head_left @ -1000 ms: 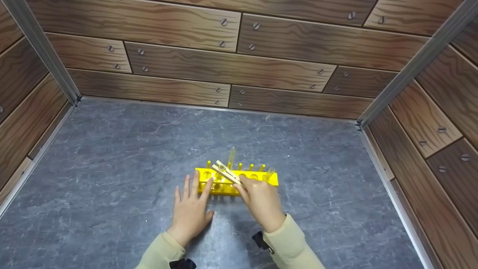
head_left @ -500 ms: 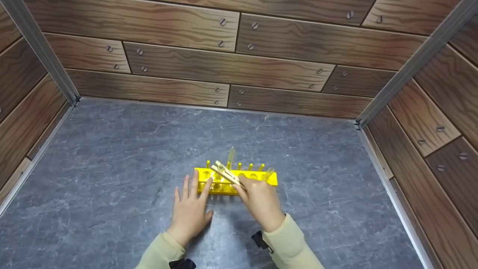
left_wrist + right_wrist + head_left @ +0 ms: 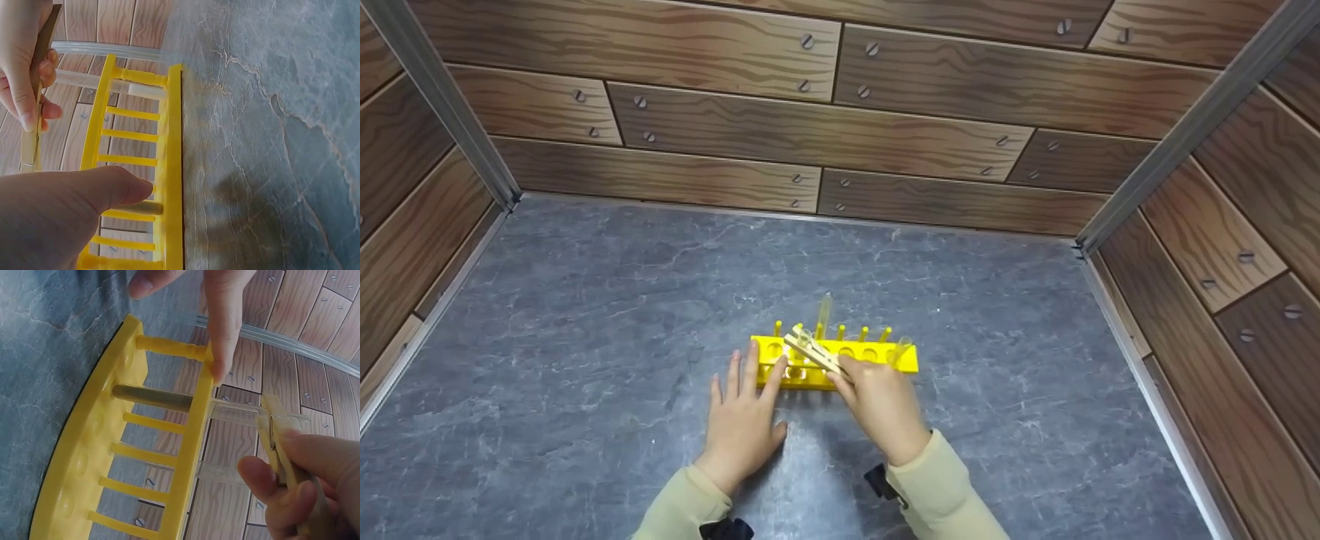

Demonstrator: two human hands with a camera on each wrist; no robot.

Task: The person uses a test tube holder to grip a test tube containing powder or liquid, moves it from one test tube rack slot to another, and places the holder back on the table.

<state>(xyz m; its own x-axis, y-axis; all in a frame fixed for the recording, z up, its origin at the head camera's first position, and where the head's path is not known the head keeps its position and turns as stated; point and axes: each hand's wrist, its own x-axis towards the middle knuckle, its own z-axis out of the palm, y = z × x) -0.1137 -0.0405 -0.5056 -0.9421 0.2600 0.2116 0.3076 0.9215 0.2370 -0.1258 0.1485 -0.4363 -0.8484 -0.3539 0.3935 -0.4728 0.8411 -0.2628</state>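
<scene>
A yellow test tube rack (image 3: 911,364) stands on the grey surface. My left hand (image 3: 744,431) lies with fingers spread, fingertips touching the rack's left end. My right hand (image 3: 887,405) grips a wooden test tube clamp (image 3: 817,355) by its handles. The clamp head (image 3: 271,416) is at the upper part of a glass test tube (image 3: 233,412); I cannot tell how tightly it sits. Brownish-grey contents (image 3: 154,397) fill that tube's lower part, inside the rack. In the left wrist view my left thumb (image 3: 115,188) crosses before the rack.
A clear test tube (image 3: 900,349) stands in the rack's right end. Another tube (image 3: 825,315) rises at the back among several yellow pegs (image 3: 865,335). Wood-patterned walls (image 3: 720,127) with metal edging surround the grey surface (image 3: 585,337) at the back and sides.
The clamp head has dipped very slightly at the tube, and the clamp's handle end looks a little lower. The left hand and the rack hold their places.
</scene>
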